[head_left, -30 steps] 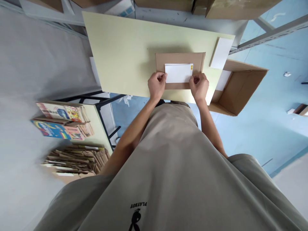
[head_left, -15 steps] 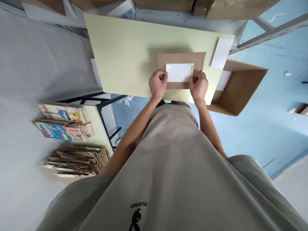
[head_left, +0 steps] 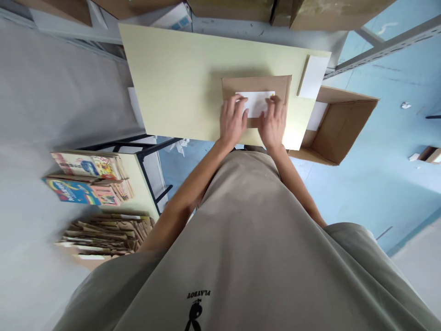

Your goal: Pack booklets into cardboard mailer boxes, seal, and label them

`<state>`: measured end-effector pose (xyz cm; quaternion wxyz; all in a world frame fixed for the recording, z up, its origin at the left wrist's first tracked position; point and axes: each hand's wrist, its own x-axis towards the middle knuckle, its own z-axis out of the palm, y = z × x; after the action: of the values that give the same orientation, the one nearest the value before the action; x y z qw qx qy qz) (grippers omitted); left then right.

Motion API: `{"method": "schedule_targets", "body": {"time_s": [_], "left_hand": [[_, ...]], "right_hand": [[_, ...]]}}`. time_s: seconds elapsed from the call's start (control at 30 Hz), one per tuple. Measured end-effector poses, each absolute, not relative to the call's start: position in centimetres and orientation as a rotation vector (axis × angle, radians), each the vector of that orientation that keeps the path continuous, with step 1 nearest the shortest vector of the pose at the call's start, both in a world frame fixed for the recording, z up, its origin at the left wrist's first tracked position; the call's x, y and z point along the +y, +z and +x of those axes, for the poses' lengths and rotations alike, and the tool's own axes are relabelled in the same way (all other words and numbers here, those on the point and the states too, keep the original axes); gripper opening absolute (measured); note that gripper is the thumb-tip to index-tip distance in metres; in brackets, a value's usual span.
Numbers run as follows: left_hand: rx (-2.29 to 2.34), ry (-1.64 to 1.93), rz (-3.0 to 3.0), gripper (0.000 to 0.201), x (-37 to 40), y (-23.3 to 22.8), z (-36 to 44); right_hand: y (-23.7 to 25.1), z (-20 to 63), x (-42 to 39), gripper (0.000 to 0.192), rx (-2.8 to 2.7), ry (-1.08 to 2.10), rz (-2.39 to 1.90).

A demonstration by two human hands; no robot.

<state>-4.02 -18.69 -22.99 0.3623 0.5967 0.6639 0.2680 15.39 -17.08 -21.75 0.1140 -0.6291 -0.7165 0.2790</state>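
A flat brown cardboard package (head_left: 257,83) lies near the front edge of the pale yellow tabletop (head_left: 172,82). On its upper face is a white label (head_left: 256,105) with a small yellow mark at one corner. My left hand (head_left: 233,120) rests over the label's left end, palm down with fingers stretched out. Over the right end, my right hand (head_left: 273,123) lies in the same way, its fingers apart and slightly blurred. Both hands cover parts of the label and the package.
A white pad (head_left: 313,76) lies at the table's right end, beside an open cardboard box (head_left: 347,126) lower down. Brown boxes (head_left: 234,9) line the shelf behind. At left stand colourful books (head_left: 86,177) and a stack of folded cardboard (head_left: 106,232).
Both hands have let go of the label's side edges and moved inward onto its face. Their fingers have gone from pinching to spread flat.
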Motion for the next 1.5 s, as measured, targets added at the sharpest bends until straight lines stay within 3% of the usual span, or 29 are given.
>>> {"method": "schedule_targets", "body": {"time_s": [0.2,0.4,0.83,1.07,1.17,1.33,1.4,1.5], "left_hand": [[1.447,0.555,1.734,0.081,-18.0,-23.4,-3.0],[1.381,0.370,1.818,0.101,-18.8,-22.5,-5.3],[1.417,0.178,1.867,0.097,-22.1,-22.1,-7.3],[1.403,0.169,1.872,0.092,-21.3,-20.7,-8.5],[1.414,0.189,1.847,0.092,-21.4,-21.0,-10.0],[1.623,0.347,1.506,0.118,-22.7,-24.6,-12.1],[1.630,0.328,1.317,0.119,-23.3,-25.6,-12.4],[1.499,0.330,1.223,0.099,-23.9,-25.3,-12.7]], "right_hand": [[-21.7,12.2,-18.1,0.078,-2.321,0.927,-1.715],[-21.7,14.1,-17.5,0.085,-2.346,0.975,-1.688],[-22.1,15.2,-17.3,0.094,-2.330,0.821,-1.802],[-19.9,14.9,-20.7,0.086,-2.561,0.937,-1.779],[-20.7,17.9,-21.7,0.095,-2.316,0.873,-2.021],[-23.6,23.2,-23.0,0.124,-1.597,1.035,-2.172],[-24.0,23.5,-23.5,0.119,-1.442,1.199,-2.042],[-23.4,21.9,-24.1,0.103,-1.338,1.301,-1.858]]}}
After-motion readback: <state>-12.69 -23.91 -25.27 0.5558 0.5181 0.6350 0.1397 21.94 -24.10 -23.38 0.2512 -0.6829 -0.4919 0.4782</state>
